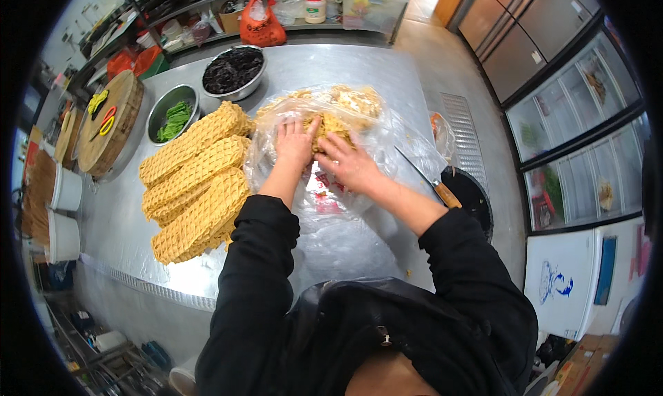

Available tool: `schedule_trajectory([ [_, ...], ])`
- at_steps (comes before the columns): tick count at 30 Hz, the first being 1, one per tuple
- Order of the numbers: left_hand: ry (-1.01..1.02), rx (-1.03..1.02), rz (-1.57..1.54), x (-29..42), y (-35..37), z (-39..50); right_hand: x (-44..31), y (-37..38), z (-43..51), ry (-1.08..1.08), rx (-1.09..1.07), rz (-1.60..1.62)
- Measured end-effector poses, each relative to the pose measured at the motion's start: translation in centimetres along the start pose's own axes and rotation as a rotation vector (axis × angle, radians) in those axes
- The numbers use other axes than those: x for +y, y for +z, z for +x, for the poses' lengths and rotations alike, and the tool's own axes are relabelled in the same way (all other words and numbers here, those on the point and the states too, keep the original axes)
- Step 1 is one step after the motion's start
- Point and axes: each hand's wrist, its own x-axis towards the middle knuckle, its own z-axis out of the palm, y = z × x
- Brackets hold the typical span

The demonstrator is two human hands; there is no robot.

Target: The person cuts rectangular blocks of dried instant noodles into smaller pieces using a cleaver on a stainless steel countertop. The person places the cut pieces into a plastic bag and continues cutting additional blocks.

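A clear plastic bag (264, 152) with red print lies before me, holding yellow lattice-patterned food (331, 124), possibly tofu skin. My left hand (295, 139) lies at the bag's mouth, its thumb against the left side of the food. From the right, my right hand (349, 163) spreads its fingers over the near side of the same food. Whether either hand grips it or only presses is hidden. Left of the bag, several long yellow lattice slabs (194, 196) lie stacked side by side. A knife with a wooden handle (446, 195) rests to the right.
Behind the slabs stand a metal bowl of green vegetable pieces (175, 120) and another of dark shreds (233, 72). Scissors (107, 121) lie on a round chopping board (111, 129). A black bin (469, 199) stands off the right edge of the steel table (331, 57).
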Motion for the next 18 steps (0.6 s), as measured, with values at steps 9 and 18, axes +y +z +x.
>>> schedule_trajectory([
  [9,-0.015,0.014,-0.134,0.7,-0.4,-0.9,1.9,-4.2,-18.1,0.862,0.194,0.034],
  [18,0.185,0.006,-0.541,5.3,-7.4,-11.4,5.8,-0.5,-23.3,0.832,0.050,-0.010],
])
